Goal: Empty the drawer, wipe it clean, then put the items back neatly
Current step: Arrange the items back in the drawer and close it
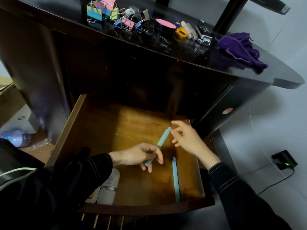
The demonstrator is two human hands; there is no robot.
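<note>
- Step, as I judge it: the put-back. The drawer (69, 127) stands pulled out and mostly bare, and the cloth (239, 48) lies crumpled on the surface (66, 19) above the drawer, to its right. It could be late emptying instead; the frame alone does not settle it.
- Left hand (137, 155): over the middle of the drawer, fingers curled round the lower end of a pale blue pen (163, 136). The pen slants up and away toward the drawer's back right.
- Right hand (187, 138): over the drawer's right side, fingers loose and spread, holding nothing. Its fingertips are just beside the pen's far tip; whether they touch it, I cannot tell.
- Second pen (175, 178): flat on the drawer floor, straight along the right wall.
- Next move, if returning: lay the held pen down parallel to the second pen, close beside it, then fetch more from the surface.
- Count, in the drawer: pens, two (one held, one lying); bottles (109, 186), at least two at the front left corner, partly under the left sleeve.
- Count, on the surface above the drawer: clips (106, 15), about seven in an overlapping heap, number unsure; one black tin (164, 27) with a pink top; one yellow roll (181, 33); tubes (189, 31), two or three; one stapler (203, 33); one cloth.
</note>
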